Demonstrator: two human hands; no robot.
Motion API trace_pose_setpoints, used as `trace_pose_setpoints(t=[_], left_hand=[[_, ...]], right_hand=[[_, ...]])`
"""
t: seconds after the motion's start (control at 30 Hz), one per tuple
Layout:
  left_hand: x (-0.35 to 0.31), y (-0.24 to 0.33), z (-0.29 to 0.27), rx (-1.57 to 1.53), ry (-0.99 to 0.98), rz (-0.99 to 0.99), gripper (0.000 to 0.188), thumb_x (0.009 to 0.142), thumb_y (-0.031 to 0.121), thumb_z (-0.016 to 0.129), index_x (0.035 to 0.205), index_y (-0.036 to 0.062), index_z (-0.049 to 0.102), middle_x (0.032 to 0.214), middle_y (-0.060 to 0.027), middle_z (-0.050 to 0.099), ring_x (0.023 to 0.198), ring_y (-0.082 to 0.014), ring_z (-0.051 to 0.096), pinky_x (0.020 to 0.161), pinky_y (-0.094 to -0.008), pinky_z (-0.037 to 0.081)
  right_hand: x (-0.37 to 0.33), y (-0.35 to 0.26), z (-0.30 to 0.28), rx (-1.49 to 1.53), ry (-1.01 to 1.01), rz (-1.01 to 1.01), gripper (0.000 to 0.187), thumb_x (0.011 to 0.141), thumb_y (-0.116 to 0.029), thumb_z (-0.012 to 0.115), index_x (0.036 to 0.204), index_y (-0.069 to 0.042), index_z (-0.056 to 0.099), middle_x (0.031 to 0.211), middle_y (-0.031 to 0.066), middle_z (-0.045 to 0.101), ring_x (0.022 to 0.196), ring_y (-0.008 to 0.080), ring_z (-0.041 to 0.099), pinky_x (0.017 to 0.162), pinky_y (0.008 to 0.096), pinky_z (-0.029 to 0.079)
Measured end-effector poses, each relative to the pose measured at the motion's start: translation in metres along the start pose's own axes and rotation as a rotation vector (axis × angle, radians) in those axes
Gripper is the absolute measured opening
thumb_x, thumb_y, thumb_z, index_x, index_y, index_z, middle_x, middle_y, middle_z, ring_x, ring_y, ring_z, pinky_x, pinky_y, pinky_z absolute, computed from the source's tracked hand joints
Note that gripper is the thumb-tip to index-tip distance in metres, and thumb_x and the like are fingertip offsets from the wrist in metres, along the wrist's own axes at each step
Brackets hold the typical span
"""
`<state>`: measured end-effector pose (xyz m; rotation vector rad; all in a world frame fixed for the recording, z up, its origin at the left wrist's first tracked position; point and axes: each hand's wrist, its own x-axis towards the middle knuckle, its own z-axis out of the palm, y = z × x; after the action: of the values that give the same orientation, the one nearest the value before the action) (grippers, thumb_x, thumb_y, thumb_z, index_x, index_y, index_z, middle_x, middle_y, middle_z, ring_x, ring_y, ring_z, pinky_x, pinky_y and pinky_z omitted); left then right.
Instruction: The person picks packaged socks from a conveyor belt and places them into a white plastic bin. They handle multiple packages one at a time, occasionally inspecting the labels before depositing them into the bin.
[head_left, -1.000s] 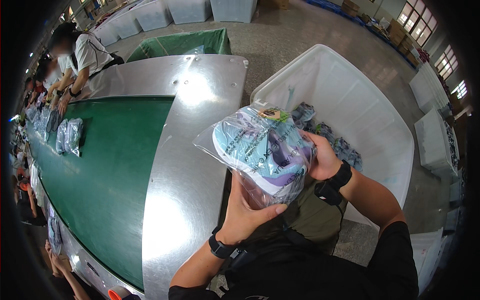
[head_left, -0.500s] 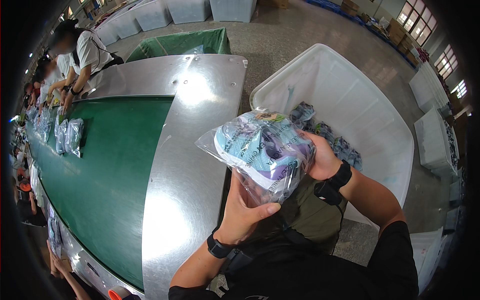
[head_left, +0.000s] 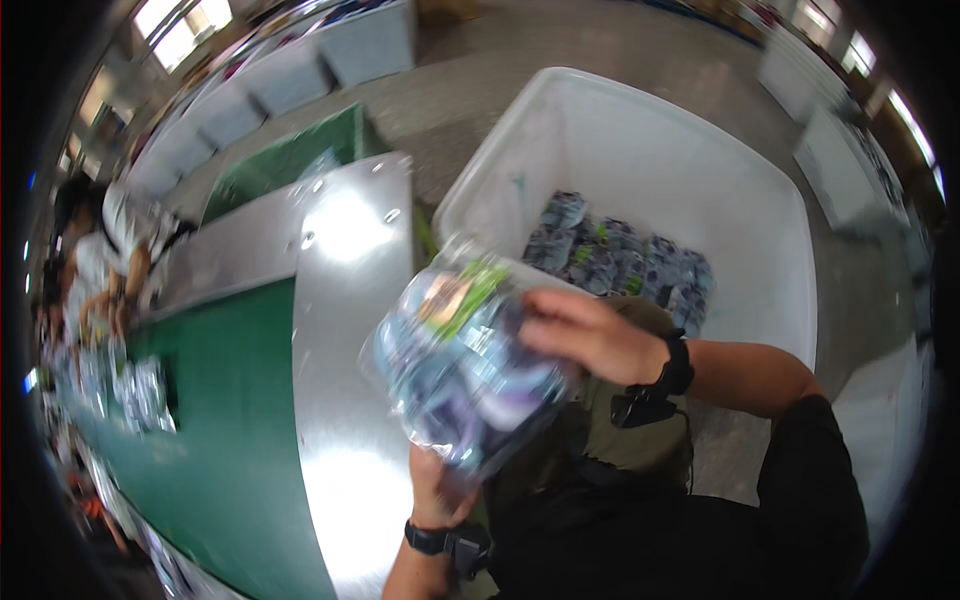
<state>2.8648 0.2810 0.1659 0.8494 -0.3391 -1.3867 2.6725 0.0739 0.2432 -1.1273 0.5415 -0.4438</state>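
Observation:
A clear plastic bag with light blue and purple shoes in it point(head_left: 470, 370), a green and tan tag showing near its top, is held up in front of me between both hands, somewhat blurred. My left hand point(head_left: 440, 492) grips the bag from below, its fingers mostly behind the plastic. At the bag's right side, my right hand point(head_left: 597, 338) has its fingers laid over the plastic; its thumb is hidden. Beyond my right hand, several similar bagged shoes point(head_left: 625, 255) lie in a row on the bottom of a large white bin point(head_left: 690, 150).
To my left runs a green conveyor belt point(head_left: 235, 400) with a steel border point(head_left: 355, 400). Clear bagged items point(head_left: 145, 395) lie on its far part, near people point(head_left: 125, 240). A green container point(head_left: 285, 165) stands past the border's corner, with pale bins point(head_left: 365, 45) behind.
The bag has moved left and lower and has turned, so the tag now faces up. My right hand has come from behind the bag onto its front. The whole view has shifted right.

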Motion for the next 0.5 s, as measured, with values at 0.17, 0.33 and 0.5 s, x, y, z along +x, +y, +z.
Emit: trace_pose_setpoints(t=[0.17,0.33,0.5], left_hand=[[-0.010,-0.004,-0.020,-0.296,0.200,-0.038,0.091,0.090,0.070,0.060,0.157,0.0151,0.034,0.154,-0.0130,0.046,0.136,-0.0390,0.050,0.106,-0.0569,0.050],[0.003,0.001,0.002,-0.284,0.198,-0.064,0.077,0.092,0.060,0.063,0.151,0.0148,0.043,0.150,-0.0118,0.051,0.130,-0.0344,0.056,0.099,-0.0559,0.055],[0.013,-0.001,0.058,-0.116,0.233,-0.030,0.058,0.098,0.044,0.062,0.145,0.0129,0.048,0.138,-0.0104,0.057,0.121,-0.0284,0.060,0.094,-0.0483,0.055]], right_hand=[[-0.024,0.004,0.006,-0.642,-0.040,-0.259,0.054,0.098,-0.033,0.063,0.134,0.006,0.050,0.123,0.0246,0.058,0.113,0.0388,0.059,0.098,0.0433,0.048],[-0.041,0.011,0.008,-0.973,0.050,-0.759,0.074,0.088,-0.037,0.075,0.146,-0.003,0.045,0.134,0.0194,0.052,0.122,0.0368,0.055,0.103,0.0477,0.043],[-0.045,0.010,0.012,-1.304,0.004,-1.003,0.087,0.071,-0.045,0.085,0.144,-0.013,0.048,0.123,0.0117,0.055,0.118,0.0275,0.055,0.105,0.0528,0.032]])
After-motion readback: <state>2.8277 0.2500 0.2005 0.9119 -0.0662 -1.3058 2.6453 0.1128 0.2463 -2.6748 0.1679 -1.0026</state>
